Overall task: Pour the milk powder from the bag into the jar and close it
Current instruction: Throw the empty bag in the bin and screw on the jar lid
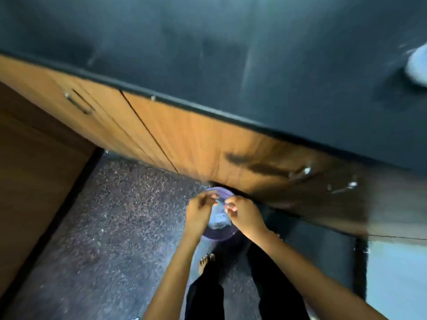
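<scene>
A small clear plastic bag (220, 220) with a pale label hangs between my two hands, above a round purple bin (221, 236) that stands on the floor by the cabinet. My left hand (200, 212) pinches the bag's top edge from the left. My right hand (243, 214) pinches it from the right. Motion blur hides what the bag contains. No jar can be made out with certainty.
A dark countertop (254, 54) fills the upper frame, with a blurred white object (418, 65) at its far right. Below it run wooden cabinet doors (184, 139) with metal handles. My legs and a bare foot (205, 262) stand on the speckled floor (104, 227).
</scene>
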A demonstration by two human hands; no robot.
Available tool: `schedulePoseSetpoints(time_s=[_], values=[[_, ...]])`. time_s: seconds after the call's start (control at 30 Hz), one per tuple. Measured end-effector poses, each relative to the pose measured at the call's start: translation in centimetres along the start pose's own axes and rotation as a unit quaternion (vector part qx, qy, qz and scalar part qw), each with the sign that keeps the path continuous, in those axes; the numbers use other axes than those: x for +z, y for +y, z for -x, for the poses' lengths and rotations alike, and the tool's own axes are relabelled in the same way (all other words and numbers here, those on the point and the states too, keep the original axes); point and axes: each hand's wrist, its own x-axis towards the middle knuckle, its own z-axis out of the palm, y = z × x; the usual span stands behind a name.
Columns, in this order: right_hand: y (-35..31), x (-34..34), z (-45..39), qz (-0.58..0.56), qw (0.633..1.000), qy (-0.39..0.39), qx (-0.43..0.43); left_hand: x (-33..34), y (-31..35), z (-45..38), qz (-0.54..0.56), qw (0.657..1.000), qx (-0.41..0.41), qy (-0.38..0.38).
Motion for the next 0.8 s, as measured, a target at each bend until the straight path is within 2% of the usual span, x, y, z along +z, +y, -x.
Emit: schedulePoseSetpoints(time_s=[0.07,0.13,0.23,0.33,0.47,0.6,0.8], values=[[-3.8,-5.8,3.6,0.01,0.998,0.045,-0.047,-0.6,6.4,3.6,0.013,0.997,0.073,-0.009],[-6.3,-11.3,7.1,0.002,0.992,0.106,-0.071,-0.2,12.4,6.7,0.023,0.988,0.141,-0.051],[-8.0,-17.7,10.6,-0.053,0.96,0.254,-0.105,2.1,19.2,9.0,0.017,0.967,0.235,-0.099],[-7.3,-23.8,11.4,-0.096,0.918,0.368,-0.111,6.3,24.6,9.8,0.017,0.945,0.304,-0.123],[-3.3,-31.9,10.8,-0.113,0.872,0.471,-0.076,12.8,30.1,10.0,0.02,0.928,0.337,-0.16],[2.9,-39.1,10.5,-0.113,0.848,0.517,-0.018,19.7,33.8,9.8,0.025,0.923,0.343,-0.174],[10.2,-45.4,8.9,-0.081,0.868,0.488,0.046,27.5,35.6,7.5,0.004,0.925,0.352,-0.142]])
